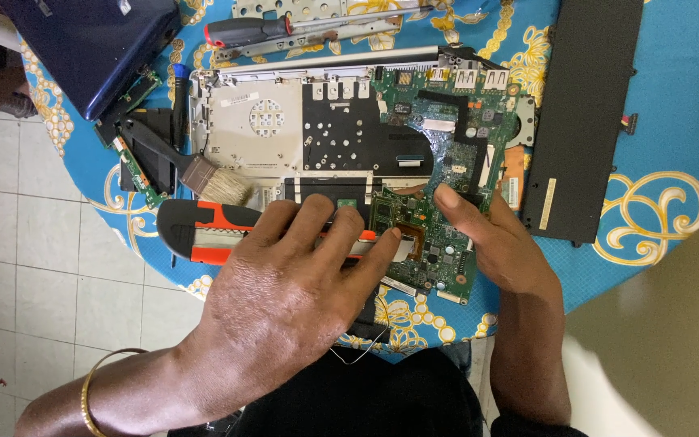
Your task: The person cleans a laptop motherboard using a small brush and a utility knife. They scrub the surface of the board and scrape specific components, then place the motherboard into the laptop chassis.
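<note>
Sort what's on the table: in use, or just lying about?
In use: left hand and right hand on the green circuit board; open laptop chassis.
Lying about: brush, utility knife, screwdriver, black battery, blue laptop lid.

Pale label strip [548, 202] on black battery [584, 113] (lower edge).

The left hand [293, 283] covers the near edge of the laptop chassis [285, 129] and part of the orange-and-black utility knife [204, 231]. The top edge cuts off the blue laptop lid [91, 40].
</note>
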